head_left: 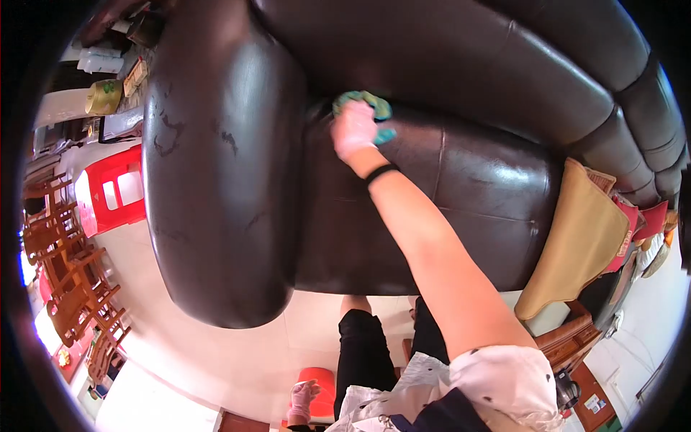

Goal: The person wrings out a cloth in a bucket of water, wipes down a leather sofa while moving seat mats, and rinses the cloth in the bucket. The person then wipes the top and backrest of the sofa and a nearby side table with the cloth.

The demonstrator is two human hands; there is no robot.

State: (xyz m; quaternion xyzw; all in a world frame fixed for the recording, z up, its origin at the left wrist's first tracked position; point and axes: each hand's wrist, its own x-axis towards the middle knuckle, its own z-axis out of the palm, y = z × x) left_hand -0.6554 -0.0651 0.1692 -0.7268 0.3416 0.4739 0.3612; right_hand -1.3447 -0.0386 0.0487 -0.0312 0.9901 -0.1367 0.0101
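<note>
My right hand (354, 131), in a pale glove with a black band at the wrist, presses a green cloth (371, 103) onto the seat of a dark brown leather sofa (374, 230), near the inner corner by the backrest. Its fingers are closed over the cloth, and part of the cloth shows beyond them. Low in the view, my left hand (304, 394), also gloved, hangs beside a red bucket or stool (322, 389); its fingers are curled, and whether they hold anything is too small to tell. Dark scuffs mark the wide armrest (223, 173).
A red plastic stool (115, 189) stands left of the armrest, with wooden chairs (68, 288) beyond it. At the seat's right end lies a folded tan mat (579, 241) beside red cushions (651, 219). A kettle (567, 389) is at the lower right.
</note>
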